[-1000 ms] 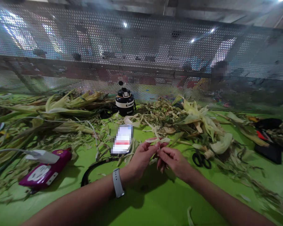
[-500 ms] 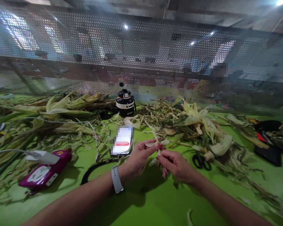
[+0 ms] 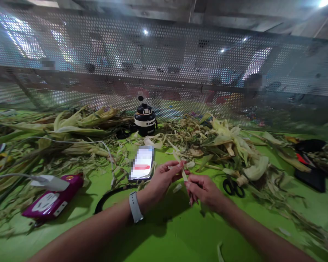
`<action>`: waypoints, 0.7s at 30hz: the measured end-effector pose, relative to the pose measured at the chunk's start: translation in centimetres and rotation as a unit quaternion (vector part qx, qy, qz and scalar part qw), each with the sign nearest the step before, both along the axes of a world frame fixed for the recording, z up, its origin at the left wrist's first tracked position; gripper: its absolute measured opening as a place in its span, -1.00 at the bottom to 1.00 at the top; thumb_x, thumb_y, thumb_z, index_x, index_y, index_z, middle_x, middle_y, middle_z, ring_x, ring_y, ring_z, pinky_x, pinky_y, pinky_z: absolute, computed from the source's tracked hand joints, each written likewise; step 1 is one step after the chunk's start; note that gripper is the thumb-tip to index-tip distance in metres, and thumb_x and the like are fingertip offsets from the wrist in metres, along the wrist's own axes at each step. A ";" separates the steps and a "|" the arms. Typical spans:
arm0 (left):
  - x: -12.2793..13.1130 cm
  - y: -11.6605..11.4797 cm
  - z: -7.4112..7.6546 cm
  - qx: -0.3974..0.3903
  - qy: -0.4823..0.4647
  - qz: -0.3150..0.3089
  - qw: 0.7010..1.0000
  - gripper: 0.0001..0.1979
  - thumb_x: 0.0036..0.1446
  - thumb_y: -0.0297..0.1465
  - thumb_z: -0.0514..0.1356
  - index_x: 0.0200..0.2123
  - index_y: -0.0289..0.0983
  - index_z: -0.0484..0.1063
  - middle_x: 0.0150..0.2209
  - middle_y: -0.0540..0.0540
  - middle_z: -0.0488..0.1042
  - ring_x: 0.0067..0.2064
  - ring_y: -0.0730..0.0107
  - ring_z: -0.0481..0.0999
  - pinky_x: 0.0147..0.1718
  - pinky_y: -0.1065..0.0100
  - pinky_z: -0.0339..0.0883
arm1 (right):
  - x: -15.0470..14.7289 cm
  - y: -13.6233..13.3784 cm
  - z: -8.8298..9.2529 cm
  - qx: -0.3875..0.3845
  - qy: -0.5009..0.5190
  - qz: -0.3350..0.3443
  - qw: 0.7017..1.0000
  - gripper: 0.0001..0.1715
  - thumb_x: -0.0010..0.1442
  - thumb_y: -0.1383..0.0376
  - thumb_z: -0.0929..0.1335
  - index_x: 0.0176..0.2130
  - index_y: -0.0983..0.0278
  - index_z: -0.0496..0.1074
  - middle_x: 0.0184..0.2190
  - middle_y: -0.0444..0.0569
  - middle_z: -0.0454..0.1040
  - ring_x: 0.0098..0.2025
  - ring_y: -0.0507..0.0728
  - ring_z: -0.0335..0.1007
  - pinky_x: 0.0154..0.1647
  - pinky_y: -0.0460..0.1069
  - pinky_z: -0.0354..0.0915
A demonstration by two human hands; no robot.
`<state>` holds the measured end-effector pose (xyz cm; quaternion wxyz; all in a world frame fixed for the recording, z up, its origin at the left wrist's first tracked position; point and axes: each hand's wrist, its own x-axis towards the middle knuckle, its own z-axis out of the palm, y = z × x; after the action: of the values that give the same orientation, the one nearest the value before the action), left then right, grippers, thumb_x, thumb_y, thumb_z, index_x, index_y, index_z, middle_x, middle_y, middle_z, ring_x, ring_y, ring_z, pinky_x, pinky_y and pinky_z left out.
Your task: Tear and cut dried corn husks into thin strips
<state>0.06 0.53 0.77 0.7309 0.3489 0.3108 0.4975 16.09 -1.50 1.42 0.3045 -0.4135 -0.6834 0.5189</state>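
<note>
Head view, left hand (image 3: 163,177), right hand (image 3: 204,188), pinched husk strip (image 3: 184,175) partly hidden

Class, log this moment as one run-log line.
left hand: pinching husk strip | right hand: holding its near end | nearby: phone, black scissor handles

On the green surface (image 3: 186,240), husks (image 3: 232,142) heaped at left and right, scattered thinly between. Toward the back, an upright bottle (image 3: 145,122); nearer, a lit phone (image 3: 142,163), with a curved black band (image 3: 102,199) near it. At left, a purple power strip (image 3: 53,198); right of centre, scissors (image 3: 234,187) just beside husks; farther right, a flat black object (image 3: 310,179).
</note>
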 end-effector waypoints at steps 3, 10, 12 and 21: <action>-0.3 -0.1 0.3 -0.010 0.012 0.007 1.000 -0.75 -0.05 -0.28 0.35 -0.30 -0.28 0.50 -0.36 -0.03 0.51 -0.34 0.45 0.50 -0.32 0.41 0.37 | 0.5 0.6 0.1 0.000 0.028 -0.057 0.998 -0.45 0.21 -0.01 0.20 -0.63 0.27 0.28 -0.75 -0.20 0.23 -0.70 -0.01 0.21 -0.65 -0.11 0.16; -0.2 -0.4 -0.2 0.013 0.051 -0.088 0.995 -0.68 -0.02 -0.29 0.34 -0.20 -0.25 0.39 -0.46 0.02 0.48 -0.49 0.54 0.44 -0.49 0.49 0.24 | 0.6 1.2 0.0 -0.003 0.059 -0.108 0.992 -0.47 0.14 -0.12 0.28 -0.51 0.26 0.27 -0.66 -0.23 0.22 -0.63 -0.02 0.16 -0.61 -0.11 0.18; -0.3 -0.3 -0.3 0.012 0.046 -0.084 0.995 -0.63 -0.02 -0.29 0.35 -0.15 -0.24 0.37 -0.46 0.03 0.48 -0.49 0.54 0.43 -0.51 0.49 0.22 | 0.4 1.2 -0.4 -0.002 0.069 -0.100 0.993 -0.48 0.13 -0.12 0.29 -0.51 0.26 0.26 -0.66 -0.25 0.19 -0.63 -0.03 0.13 -0.61 -0.12 0.18; 0.0 -0.3 -0.5 0.065 0.082 -0.079 0.991 -0.68 0.04 -0.16 0.26 -0.30 -0.31 0.39 -0.47 0.02 0.42 -0.48 0.53 0.37 -0.44 0.44 0.23 | 0.1 1.0 -1.1 0.069 0.019 -0.090 0.993 -0.54 0.26 -0.01 0.21 -0.48 0.26 0.28 -0.59 -0.18 0.26 -0.56 0.00 0.14 -0.55 -0.10 0.12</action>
<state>0.07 0.22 0.26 0.7159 0.4588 0.3084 0.4265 16.19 -0.51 0.32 0.3909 -0.4408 -0.6721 0.4486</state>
